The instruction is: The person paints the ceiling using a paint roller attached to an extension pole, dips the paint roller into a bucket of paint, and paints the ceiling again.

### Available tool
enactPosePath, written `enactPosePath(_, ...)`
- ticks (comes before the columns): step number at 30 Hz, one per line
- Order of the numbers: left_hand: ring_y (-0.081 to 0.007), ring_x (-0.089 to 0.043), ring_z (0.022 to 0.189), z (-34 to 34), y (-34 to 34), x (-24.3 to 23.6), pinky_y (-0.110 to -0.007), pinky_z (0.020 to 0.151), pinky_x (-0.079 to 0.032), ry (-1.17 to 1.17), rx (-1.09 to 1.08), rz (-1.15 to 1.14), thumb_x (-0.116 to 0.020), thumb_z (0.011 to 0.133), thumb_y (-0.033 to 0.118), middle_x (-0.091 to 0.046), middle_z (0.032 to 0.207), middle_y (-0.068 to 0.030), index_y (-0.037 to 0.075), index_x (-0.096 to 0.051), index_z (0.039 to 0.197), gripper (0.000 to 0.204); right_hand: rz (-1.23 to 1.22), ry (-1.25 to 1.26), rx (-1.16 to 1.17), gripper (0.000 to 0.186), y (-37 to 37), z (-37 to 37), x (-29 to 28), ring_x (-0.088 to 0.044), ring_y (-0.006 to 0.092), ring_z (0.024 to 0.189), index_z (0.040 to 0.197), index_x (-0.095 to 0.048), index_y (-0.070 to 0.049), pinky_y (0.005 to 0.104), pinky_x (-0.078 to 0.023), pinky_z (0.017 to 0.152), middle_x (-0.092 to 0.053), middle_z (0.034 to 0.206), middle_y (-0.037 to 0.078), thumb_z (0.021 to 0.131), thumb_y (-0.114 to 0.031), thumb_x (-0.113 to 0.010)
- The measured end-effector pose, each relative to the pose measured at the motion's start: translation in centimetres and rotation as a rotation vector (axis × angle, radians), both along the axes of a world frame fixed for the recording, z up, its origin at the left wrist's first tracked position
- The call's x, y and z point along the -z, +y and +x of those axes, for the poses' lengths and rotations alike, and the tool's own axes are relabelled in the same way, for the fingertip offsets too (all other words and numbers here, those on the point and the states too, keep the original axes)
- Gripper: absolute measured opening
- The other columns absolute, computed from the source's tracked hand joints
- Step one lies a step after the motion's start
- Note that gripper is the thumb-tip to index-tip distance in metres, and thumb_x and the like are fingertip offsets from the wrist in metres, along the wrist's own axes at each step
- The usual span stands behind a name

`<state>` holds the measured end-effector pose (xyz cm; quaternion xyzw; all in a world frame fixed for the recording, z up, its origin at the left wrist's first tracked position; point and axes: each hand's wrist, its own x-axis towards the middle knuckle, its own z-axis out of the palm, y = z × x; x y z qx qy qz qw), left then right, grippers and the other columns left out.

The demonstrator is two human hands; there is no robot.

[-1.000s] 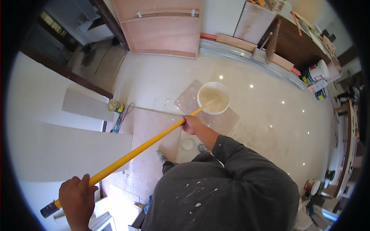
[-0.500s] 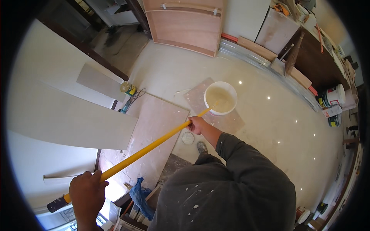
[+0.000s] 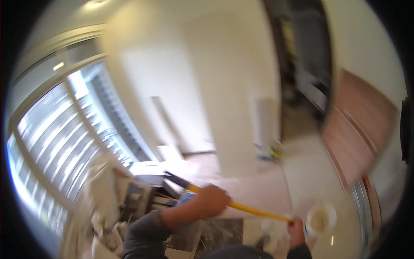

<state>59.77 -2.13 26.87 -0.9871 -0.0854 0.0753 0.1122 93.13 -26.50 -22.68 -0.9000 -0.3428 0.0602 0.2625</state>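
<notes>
A long yellow pole [image 3: 254,210] with a dark end cap runs across the lower part of the view. My left hand [image 3: 214,200] is closed round it near the capped end. Farther along, my right hand [image 3: 296,227] grips the same pole close to the white bucket [image 3: 332,218]. Pale, cream-coloured stuff fills part of that bucket, which stands on the floor. The pole's far end is hidden past my right hand, so I cannot tell whether it reaches into the bucket. Everything is smeared by motion.
A large window [image 3: 64,134] is at the left, with a cluttered heap [image 3: 108,207] below it. Pale boards lean on the wall ahead, beside a dark doorway [image 3: 304,73]. A small tin [image 3: 275,150] sits near its foot. A pinkish wooden panel [image 3: 360,129] leans at the right.
My view has swung up and to the left, bringing the window in. The bucket now appears at lower right. Both hands still hold the pole.
</notes>
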Motion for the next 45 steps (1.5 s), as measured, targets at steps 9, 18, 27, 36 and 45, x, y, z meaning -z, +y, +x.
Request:
enactPosePath(9, -0.0285, -0.068, 0.097, -18.4, -7.4, 2.3, -0.045, 0.083, -0.053, 0.020, -0.360, -0.076, -0.069, 0.086, 0.034, -0.069, 0.096, -0.0057, 0.015, -0.070, 0.099, 0.023, 0.209, 0.322, 0.018, 0.023, -7.3, -11.4, -8.2, -0.068, 0.0308, 0.082, 0.099, -0.065, -0.004, 0.0438, -0.056, 0.075, -0.067, 0.089, 0.017, 0.084, -0.021, -0.069)
enactPosePath(18, -0.0256, -0.071, 0.088, -24.0, -17.2, 10.3, -0.042, 0.075, -0.055, -0.174, -0.294, -0.039, -0.067, 0.083, 0.026, -0.070, 0.090, -0.0049, 0.015, -0.069, 0.088, 0.012, 0.152, 0.314, -0.088, 0.035, -10.7, -16.0, -7.8, -0.070, 0.0314, 0.089, 0.111, -0.068, -0.005, 0.0452, -0.055, 0.080, -0.070, 0.099, 0.022, 0.083, -0.026, -0.071)
enactPosePath(27, -0.0219, -0.066, 0.080, -26.6, -22.0, 9.0, -0.039, 0.073, -0.051, -0.299, -0.355, 0.046, -0.072, 0.082, 0.028, -0.063, 0.078, -0.0003, 0.019, -0.071, 0.094, 0.015, 0.268, 1.088, -0.148, 0.018, -12.8, -10.3, 8.3, -0.057, 0.0193, 0.068, 0.085, -0.059, -0.004, 0.0372, -0.053, 0.064, -0.061, 0.077, 0.010, 0.095, -0.017, -0.051)
enactPosePath(36, -0.0218, -0.067, 0.083, -27.3, -26.7, 9.3, -0.037, 0.080, -0.050, -0.199, -0.611, -0.114, -0.080, 0.075, 0.028, -0.065, 0.079, -0.0008, 0.018, -0.074, 0.098, 0.026, 0.391, 1.714, 0.680, 0.010, -12.4, -14.1, -0.8, -0.060, 0.0229, 0.062, 0.090, -0.059, -0.006, 0.0360, -0.054, 0.057, -0.062, 0.076, 0.010, 0.094, -0.015, -0.057)
enactPosePath(45, -0.0285, -0.066, 0.084, -30.8, -30.4, 11.7, -0.043, 0.082, -0.049, -0.307, -0.732, -0.122, -0.084, 0.067, 0.020, -0.068, 0.082, -0.0060, 0.012, -0.073, 0.096, 0.032, 0.416, 1.607, 0.774, 0.014, -13.0, -18.2, 0.5, -0.064, 0.0252, 0.068, 0.103, -0.056, -0.009, 0.0396, -0.058, 0.058, -0.061, 0.087, 0.010, 0.089, -0.009, -0.059)
